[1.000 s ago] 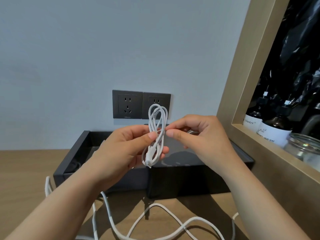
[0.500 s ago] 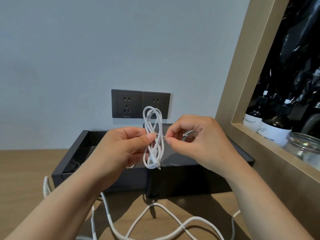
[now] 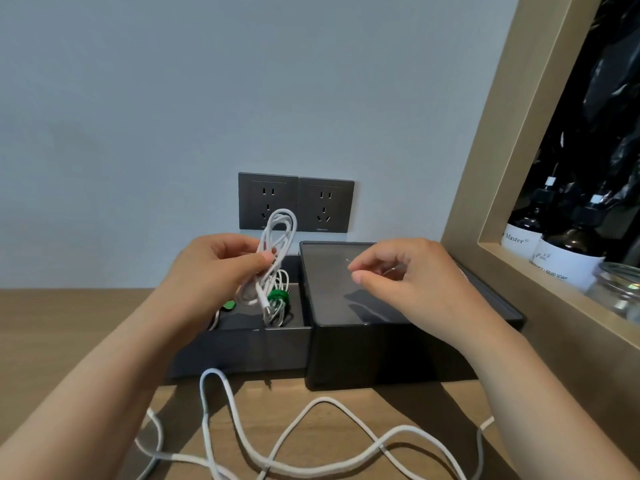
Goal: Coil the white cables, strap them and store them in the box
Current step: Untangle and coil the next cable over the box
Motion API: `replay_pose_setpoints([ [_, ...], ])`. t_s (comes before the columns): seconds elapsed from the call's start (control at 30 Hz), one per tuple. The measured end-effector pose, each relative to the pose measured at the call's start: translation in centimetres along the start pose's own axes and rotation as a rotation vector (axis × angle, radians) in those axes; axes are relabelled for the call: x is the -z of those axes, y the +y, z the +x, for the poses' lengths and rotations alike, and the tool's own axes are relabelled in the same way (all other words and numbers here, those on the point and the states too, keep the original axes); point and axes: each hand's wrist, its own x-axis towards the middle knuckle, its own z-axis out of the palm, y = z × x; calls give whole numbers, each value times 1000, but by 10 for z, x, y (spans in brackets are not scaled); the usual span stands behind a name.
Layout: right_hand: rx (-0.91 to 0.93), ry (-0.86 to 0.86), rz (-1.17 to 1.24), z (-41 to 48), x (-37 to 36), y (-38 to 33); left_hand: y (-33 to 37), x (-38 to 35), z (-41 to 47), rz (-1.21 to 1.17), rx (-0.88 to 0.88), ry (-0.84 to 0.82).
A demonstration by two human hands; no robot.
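Observation:
My left hand [image 3: 214,271] pinches a small coiled white cable [image 3: 281,230] and holds it upright above the open black box [image 3: 242,344]. My right hand [image 3: 408,282] hovers apart from it over the black lid [image 3: 329,271], thumb and forefinger pinched on a thin tie [image 3: 348,260]. Inside the box lies another coiled white cable bound with a green strap [image 3: 277,296]. A second green strap [image 3: 228,305] shows beside my left wrist. Loose white cables [image 3: 311,407] snake across the wooden table in front of the box.
Two dark wall sockets [image 3: 268,199] sit behind the box. On the right, a wooden-framed shelf [image 3: 485,188] holds dark soap bottles [image 3: 568,258] and a glass jar [image 3: 620,289]. The lid stands against the box's right side.
My right hand has drawn away to the right from the coil, taking the thin tie with it. My left hand keeps the coil, now lower over the box, whose inside has come into view.

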Motion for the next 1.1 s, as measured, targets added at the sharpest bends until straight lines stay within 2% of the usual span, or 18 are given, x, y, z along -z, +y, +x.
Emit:
replay_pose_setpoints([
  [0.1,-27,-54,-46,-1,-4,0,-12,9,7,127,-19,51],
  [0.23,-67,-98,-80,0,-9,4,-33,19,16,508,-26,152],
  [0.4,-102,-126,-111,1,-14,9,-41,18,17,669,-48,148],
  [0.73,-116,-142,-96,2,-14,11,-39,13,15,785,-14,-53],
  [0.93,-115,-147,-96,2,-14,11,-44,13,15,746,-107,38],
  [1.1,-118,-155,-101,3,-13,10,-44,12,14,726,-135,3],
])
